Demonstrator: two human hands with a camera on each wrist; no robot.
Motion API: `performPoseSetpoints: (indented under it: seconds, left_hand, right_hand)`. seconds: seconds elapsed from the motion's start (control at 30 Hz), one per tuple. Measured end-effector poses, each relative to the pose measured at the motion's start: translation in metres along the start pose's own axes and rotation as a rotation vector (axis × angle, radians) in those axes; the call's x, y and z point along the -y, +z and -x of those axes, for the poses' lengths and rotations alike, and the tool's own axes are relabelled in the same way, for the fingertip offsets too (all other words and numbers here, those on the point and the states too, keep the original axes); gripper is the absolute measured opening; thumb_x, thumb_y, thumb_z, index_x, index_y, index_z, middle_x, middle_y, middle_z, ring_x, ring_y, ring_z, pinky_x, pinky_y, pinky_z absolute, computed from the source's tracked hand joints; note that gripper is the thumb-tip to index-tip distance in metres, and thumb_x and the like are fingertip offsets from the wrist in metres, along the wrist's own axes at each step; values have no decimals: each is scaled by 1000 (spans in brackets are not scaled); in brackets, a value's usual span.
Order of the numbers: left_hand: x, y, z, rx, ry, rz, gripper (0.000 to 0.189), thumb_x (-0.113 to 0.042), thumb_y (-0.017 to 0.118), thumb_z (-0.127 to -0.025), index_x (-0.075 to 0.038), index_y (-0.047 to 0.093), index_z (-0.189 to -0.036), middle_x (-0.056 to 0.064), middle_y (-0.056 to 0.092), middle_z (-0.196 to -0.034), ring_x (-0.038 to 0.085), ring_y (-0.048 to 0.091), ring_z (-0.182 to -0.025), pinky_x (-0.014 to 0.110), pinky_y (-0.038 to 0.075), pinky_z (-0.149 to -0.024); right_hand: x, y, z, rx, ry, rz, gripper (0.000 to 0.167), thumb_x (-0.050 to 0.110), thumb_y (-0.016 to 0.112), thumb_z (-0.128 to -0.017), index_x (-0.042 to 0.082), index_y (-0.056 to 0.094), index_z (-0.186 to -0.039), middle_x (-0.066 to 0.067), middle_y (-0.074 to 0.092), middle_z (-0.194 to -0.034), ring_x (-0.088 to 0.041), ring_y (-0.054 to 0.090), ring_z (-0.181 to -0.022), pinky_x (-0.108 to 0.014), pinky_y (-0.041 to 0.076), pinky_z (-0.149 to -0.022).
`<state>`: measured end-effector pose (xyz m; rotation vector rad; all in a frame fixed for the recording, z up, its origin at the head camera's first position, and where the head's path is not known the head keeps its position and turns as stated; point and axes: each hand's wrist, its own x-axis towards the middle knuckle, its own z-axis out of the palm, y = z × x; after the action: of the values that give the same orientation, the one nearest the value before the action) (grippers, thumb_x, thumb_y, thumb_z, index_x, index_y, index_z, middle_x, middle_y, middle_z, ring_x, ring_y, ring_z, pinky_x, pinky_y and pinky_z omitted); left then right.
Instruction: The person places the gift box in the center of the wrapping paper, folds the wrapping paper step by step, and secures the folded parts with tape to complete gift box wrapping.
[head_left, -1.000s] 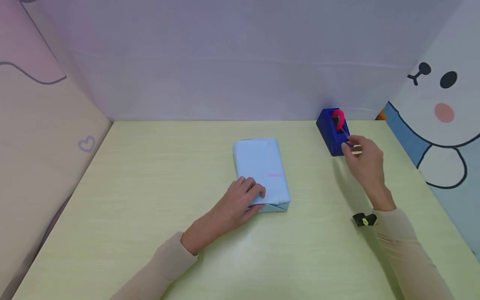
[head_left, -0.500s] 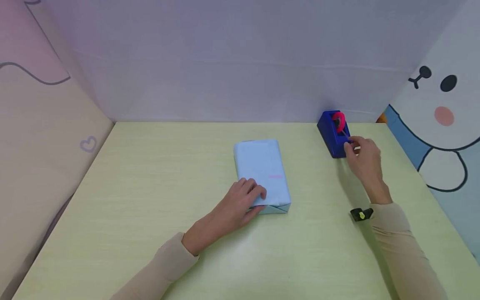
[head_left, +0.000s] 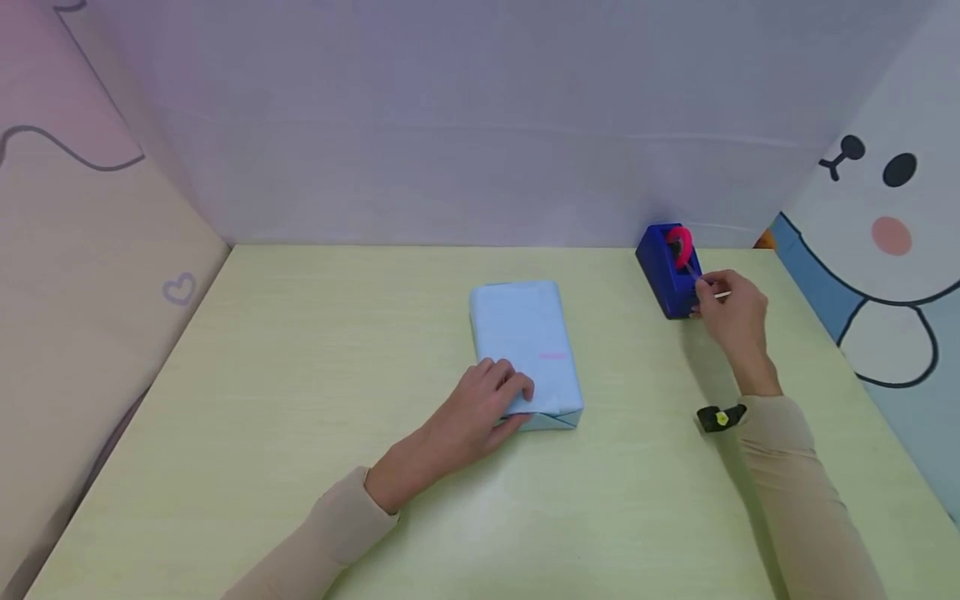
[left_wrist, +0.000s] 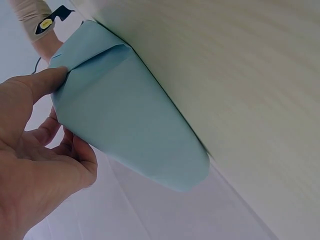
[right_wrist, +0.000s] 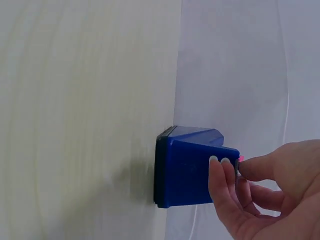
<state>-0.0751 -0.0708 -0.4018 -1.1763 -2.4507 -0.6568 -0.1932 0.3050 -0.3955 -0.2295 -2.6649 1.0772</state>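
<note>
A box wrapped in light blue paper (head_left: pixel 525 333) lies flat on the table. My left hand (head_left: pixel 472 408) grips its near left corner, fingers on top and thumb against the folded end flap (left_wrist: pixel 95 52). On the right, my right hand (head_left: pixel 735 321) is at the front of a blue tape dispenser (head_left: pixel 660 275). A pink-rimmed tape roll (head_left: pixel 681 242) sits in it, and a strip of tape (head_left: pixel 692 271) runs from the roll to my thumb and fingertips, which pinch it by the toothed cutter (right_wrist: pixel 237 169).
The pale wood-patterned table (head_left: pixel 315 333) ends against a plain back wall (head_left: pixel 420 183), close behind the dispenser. Printed side panels stand left and right. A faint pink strip (head_left: pixel 553 356) shows on the wrapped box. A black strap (head_left: pixel 722 418) is on my right wrist.
My right thumb and fingers have closed in at the dispenser's front edge, and the right forearm has shifted slightly forward. The left hand and the box stay in place.
</note>
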Motion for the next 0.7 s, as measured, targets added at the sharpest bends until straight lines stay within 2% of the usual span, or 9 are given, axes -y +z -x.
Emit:
performPoseSetpoints:
  seconds: [0.1,0.23,0.33,0.5,0.7]
  left_hand:
    - [1,0,1,0,0,-6,32,-15,86,-85,-10,59,-103,5,54,-90,21,47,-79,31,41,-69]
    - [1,0,1,3,-3,-4,32,-14,85,-86,-10,59,-103,5,54,-91,21,47,-79,32,41,-69]
    - [0,0,-1,7,-5,-6,31,-14,85,-86,-10,59,-103,5,55,-91,21,47,-79,32,41,-69]
    - [1,2,-2,22,-7,-17,31,-16,85,-86,-10,59,-103,5,55,-91,21,48,-80,31,42,-70]
    - [1,1,-2,15,1,-32,32,-16,85,-86,-9,59,-103,5,55,-91,21,48,-79,31,42,-69]
  right_hand:
    - [1,-1,-2,3,60,-89,40,25,55,-107,-9,62,-125,-20,63,-106,17,55,-56,-8,46,-55]
    - [0,-2,-4,8,151,-175,42,29,60,-105,-6,64,-127,-4,61,-101,15,60,-60,-10,51,-62]
    - [-3,-2,-6,20,208,-218,45,32,59,-104,-5,62,-131,2,57,-100,12,63,-62,-13,54,-67]
    - [-7,-1,-7,30,255,-223,50,37,56,-105,-4,59,-134,-2,56,-106,12,63,-62,-14,55,-71]
    - [-5,-4,-4,72,239,-228,48,40,49,-107,-2,54,-129,-6,55,-110,9,66,-67,-12,53,-72]
